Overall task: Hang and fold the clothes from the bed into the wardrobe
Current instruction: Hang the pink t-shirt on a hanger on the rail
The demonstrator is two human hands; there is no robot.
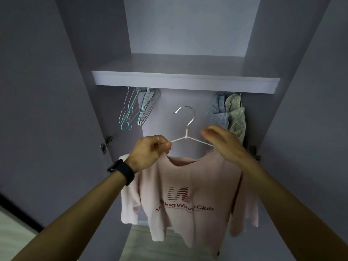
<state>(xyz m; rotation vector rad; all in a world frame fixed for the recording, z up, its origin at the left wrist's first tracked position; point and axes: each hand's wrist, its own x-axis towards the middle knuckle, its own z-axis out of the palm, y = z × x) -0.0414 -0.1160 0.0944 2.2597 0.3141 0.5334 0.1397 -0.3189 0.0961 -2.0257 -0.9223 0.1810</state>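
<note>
A pale pink T-shirt [190,200] with red lettering hangs on a white wire hanger [185,136] with a metal hook, held up inside the open wardrobe. My left hand [148,153] pinches the hanger's left arm together with the shirt's left shoulder. My right hand [224,142] lies over the hanger's right arm at the shirt's right shoulder, fingers fairly straight and blurred. The hook is free in the air, below the shelf [184,80].
Several empty hangers [138,108] hang at the left under the shelf. Two hung garments, a blue striped one [216,112] and a light patterned one [236,117], are at the right. Wardrobe doors stand open on both sides. A lighter wardrobe floor [150,242] shows below.
</note>
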